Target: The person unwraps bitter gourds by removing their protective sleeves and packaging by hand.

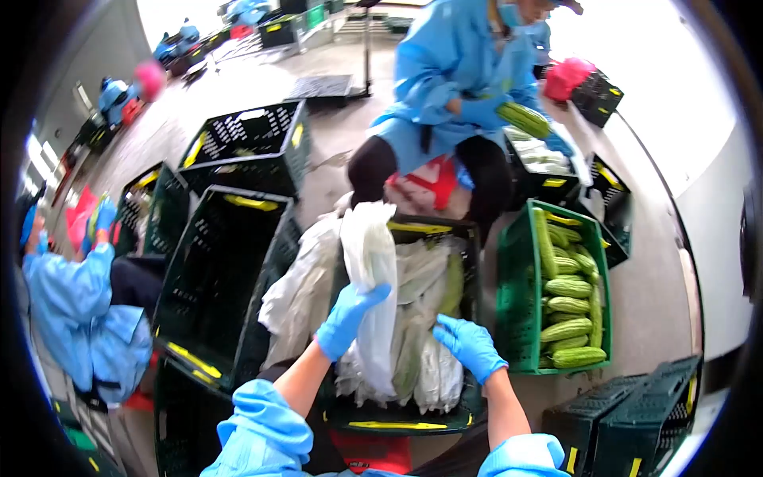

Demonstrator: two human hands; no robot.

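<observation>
My left hand [350, 318], in a blue glove, is closed round a long white plastic bag [372, 274] held upright over a dark crate [397, 424]. Whether anything is inside that bag I cannot tell. My right hand [470, 347], gloved too, hovers over the crate's right side with fingers apart and nothing visible in them. Below it lie several long green gourds in whitish wrapping [425, 362]. A heap of loose white plastic bags [298, 294] drapes over the crate's left side.
To the right stands a green crate [515, 294] of ridged green gourds [568, 304]. Dark crates [218, 270] sit on the left, more [636, 413] at lower right. Opposite, a seated co-worker [445, 71] holds a gourd [524, 120]; another person [87, 310] sits at left.
</observation>
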